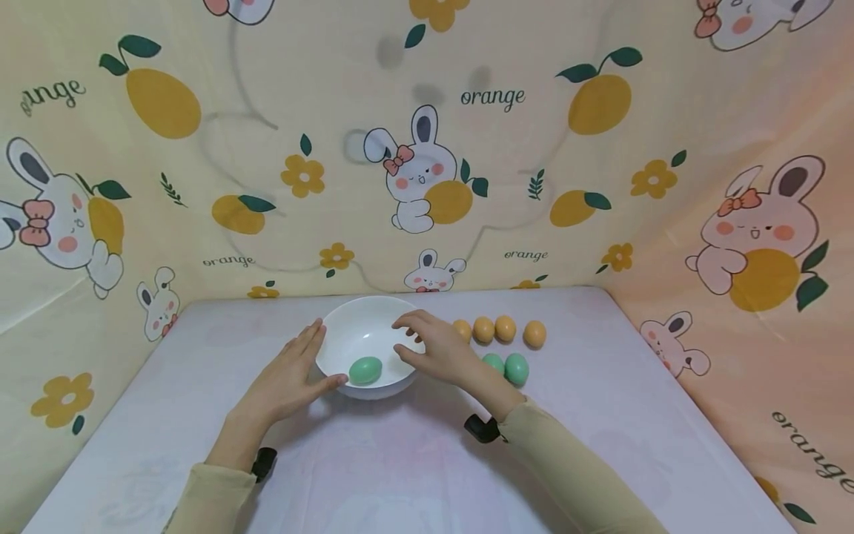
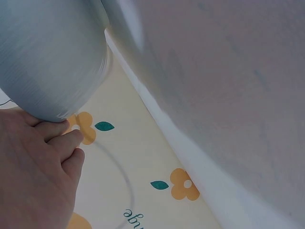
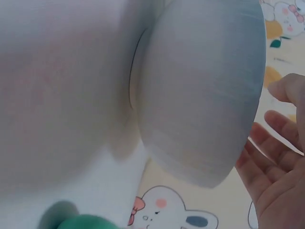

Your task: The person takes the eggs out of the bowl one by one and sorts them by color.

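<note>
A white bowl (image 1: 368, 334) stands toward the back of the table with one green egg (image 1: 365, 370) lying inside, near its front wall. My left hand (image 1: 293, 382) rests along the bowl's left side, fingers extended and thumb at the front rim. In the left wrist view, that hand's fingertips (image 2: 57, 128) meet the bowl's outer wall (image 2: 52, 52). Over the right rim hovers my right hand (image 1: 437, 347), its fingers loosely bent and spread, with nothing between them. The right wrist view shows this hand (image 3: 279, 162) beside the upper edge of the bowl (image 3: 200, 90).
Several yellow-orange eggs (image 1: 505, 328) sit in a row right of the bowl, one partly hidden by the right hand. In front of them lie two green eggs (image 1: 517, 369), near the right forearm. A patterned cloth backdrop (image 1: 333, 222) borders the table's back and sides.
</note>
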Tool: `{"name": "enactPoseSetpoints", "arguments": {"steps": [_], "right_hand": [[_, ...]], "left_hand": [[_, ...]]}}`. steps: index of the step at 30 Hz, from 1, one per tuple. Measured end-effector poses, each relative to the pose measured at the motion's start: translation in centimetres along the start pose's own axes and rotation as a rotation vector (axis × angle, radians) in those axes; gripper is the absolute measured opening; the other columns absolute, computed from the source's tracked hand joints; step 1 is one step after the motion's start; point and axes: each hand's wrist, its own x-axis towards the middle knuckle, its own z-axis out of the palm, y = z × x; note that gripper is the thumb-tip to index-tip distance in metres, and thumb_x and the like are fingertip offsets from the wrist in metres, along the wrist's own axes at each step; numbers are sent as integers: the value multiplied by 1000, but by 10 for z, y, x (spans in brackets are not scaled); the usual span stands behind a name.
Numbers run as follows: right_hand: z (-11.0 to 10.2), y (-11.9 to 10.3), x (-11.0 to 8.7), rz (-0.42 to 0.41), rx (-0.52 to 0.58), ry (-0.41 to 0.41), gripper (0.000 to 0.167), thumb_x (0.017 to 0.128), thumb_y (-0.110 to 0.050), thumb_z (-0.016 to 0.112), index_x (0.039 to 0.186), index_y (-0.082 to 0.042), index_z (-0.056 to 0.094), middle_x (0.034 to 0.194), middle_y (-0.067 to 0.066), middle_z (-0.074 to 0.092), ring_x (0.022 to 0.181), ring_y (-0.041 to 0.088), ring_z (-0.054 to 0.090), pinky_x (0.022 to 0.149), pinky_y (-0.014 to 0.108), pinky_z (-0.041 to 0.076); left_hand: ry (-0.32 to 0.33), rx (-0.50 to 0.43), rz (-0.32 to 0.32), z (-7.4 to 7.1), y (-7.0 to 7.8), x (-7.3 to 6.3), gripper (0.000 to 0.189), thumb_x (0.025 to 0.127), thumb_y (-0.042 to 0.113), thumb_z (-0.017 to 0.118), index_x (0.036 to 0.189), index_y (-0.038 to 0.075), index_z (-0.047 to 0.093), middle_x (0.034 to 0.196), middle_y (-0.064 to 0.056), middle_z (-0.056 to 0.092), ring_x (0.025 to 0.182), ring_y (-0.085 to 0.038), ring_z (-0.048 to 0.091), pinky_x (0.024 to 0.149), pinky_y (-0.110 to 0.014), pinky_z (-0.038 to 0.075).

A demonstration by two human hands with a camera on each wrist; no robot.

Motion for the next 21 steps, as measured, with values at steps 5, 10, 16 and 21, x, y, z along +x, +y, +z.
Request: {"name": "enactPoseSetpoints", "arguments": {"steps": [5,10,16,21], "right_hand": [[1,-8,10,2,-40,-96,36,99,-23,72,131,-8,66,131,6,66,104,24,70,80,27,59],[5,-13,20,12,-68,-205,35,100,-25,71,129,-6,68,128,8,67,99,24,70,77,25,58],[12,-17,31,18,-72,-291,35,100,-25,71,129,-7,69,124,9,70,93,18,69,78,24,56],[18,-20,41,15,-48,-348,33,99,-23,73,127,-5,71,120,8,74,85,12,67,79,23,56]], "left_hand": [[6,-5,6,-1,0,1,109,95,72,57,163,-5,21,173,-19,14,158,-39,18,129,-55,18],[4,-5,7,0,0,1,109,95,72,57,162,-5,21,173,-19,14,158,-40,18,129,-55,18],[1,-2,4,0,0,0,109,95,73,56,163,-5,20,173,-19,13,158,-40,18,129,-56,18],[-2,-9,5,-1,0,-1,109,95,73,55,163,-4,19,173,-18,12,158,-39,17,129,-56,17]]}}
